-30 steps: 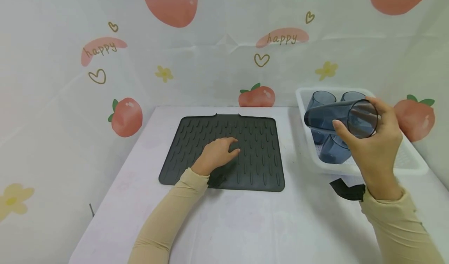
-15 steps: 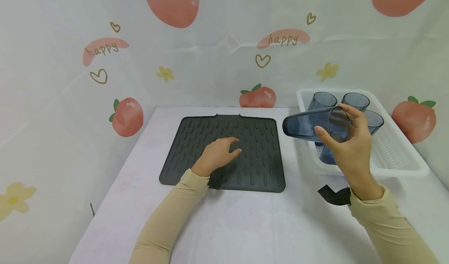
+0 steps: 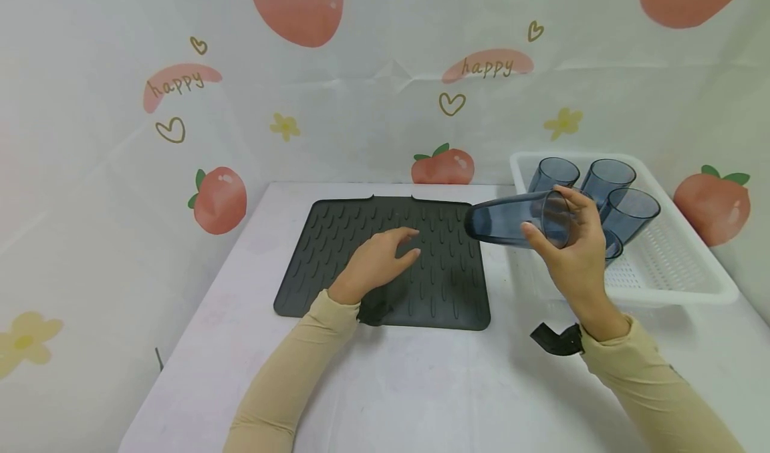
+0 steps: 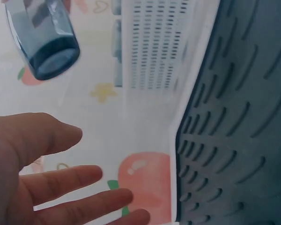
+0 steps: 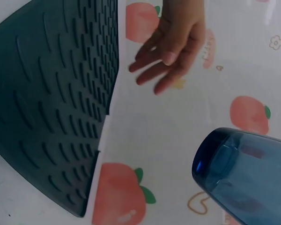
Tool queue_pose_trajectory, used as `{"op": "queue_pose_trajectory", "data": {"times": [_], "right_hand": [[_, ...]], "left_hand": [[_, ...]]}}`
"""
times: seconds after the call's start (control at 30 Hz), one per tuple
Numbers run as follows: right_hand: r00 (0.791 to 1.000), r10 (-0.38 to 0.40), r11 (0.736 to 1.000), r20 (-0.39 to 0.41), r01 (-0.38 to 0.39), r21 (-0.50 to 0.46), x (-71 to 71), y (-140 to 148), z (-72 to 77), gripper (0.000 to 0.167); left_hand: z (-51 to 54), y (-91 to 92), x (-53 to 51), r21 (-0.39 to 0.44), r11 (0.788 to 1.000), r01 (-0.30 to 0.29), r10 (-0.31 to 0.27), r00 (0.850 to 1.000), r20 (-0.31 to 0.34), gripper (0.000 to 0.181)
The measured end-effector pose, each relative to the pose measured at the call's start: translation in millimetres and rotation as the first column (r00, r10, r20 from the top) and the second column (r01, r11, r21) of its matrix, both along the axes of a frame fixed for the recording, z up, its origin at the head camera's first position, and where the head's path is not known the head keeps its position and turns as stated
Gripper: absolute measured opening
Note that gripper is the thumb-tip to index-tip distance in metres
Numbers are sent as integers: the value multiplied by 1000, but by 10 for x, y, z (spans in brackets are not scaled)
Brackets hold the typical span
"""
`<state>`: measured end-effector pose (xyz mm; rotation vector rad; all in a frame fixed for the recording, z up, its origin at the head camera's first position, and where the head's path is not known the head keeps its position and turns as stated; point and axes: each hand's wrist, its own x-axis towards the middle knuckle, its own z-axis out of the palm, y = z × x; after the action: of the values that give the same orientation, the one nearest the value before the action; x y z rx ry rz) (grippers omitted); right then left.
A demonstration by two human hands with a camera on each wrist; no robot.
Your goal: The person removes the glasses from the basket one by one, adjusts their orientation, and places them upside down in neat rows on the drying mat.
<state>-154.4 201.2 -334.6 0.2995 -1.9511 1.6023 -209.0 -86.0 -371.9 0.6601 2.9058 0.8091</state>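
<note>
My right hand (image 3: pixel 577 259) grips a blue-tinted drinking glass (image 3: pixel 505 220) near its rim, thumb on the near side. The glass lies sideways in the air, its thick base pointing left toward the right edge of a black ridged drying mat (image 3: pixel 445 259). In the right wrist view the base of that glass (image 5: pixel 234 168) shows large at the lower right. My left hand (image 3: pixel 375 262) hovers over the mat with its fingers spread and nothing in them; the left wrist view shows the same loose fingers (image 4: pixel 79 206) apart from the glass.
A white perforated basket (image 3: pixel 680 296) stands at the right with several blue glasses upright inside, among them a front one (image 3: pixel 628 216). A printed cloth (image 3: pixel 361 119) hangs behind the white table (image 3: pixel 421 393).
My right hand has carried the glass left, out from over the basket to the mat's right edge, uncovering glasses behind it. My left hand's thumb and fingers have spread slightly.
</note>
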Motion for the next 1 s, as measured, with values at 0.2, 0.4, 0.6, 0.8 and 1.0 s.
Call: {"op": "queue_pose_trajectory", "data": {"times": [0.2, 0.4, 0.6, 0.8, 1.0], "right_hand": [[1000, 19, 1000, 7, -19, 1, -10, -77, -46, 67], [998, 62, 998, 11, -62, -29, -21, -139, -86, 66], [996, 94, 995, -2, -94, -29, -18, -196, -129, 67], [986, 163, 983, -40, -165, -83, -20, -241, -195, 67], [979, 197, 977, -48, -200, -76, -11, -293, -224, 69]], "left_hand": [[89, 31, 52, 112, 992, 50, -43, 997, -64, 49], [165, 61, 92, 252, 959, 130, -104, 988, -115, 57], [242, 112, 112, 337, 921, 196, -168, 979, -112, 68], [238, 163, 81, 381, 895, 232, -230, 972, -52, 74], [149, 200, 31, 421, 863, 279, -283, 958, -55, 74]]}}
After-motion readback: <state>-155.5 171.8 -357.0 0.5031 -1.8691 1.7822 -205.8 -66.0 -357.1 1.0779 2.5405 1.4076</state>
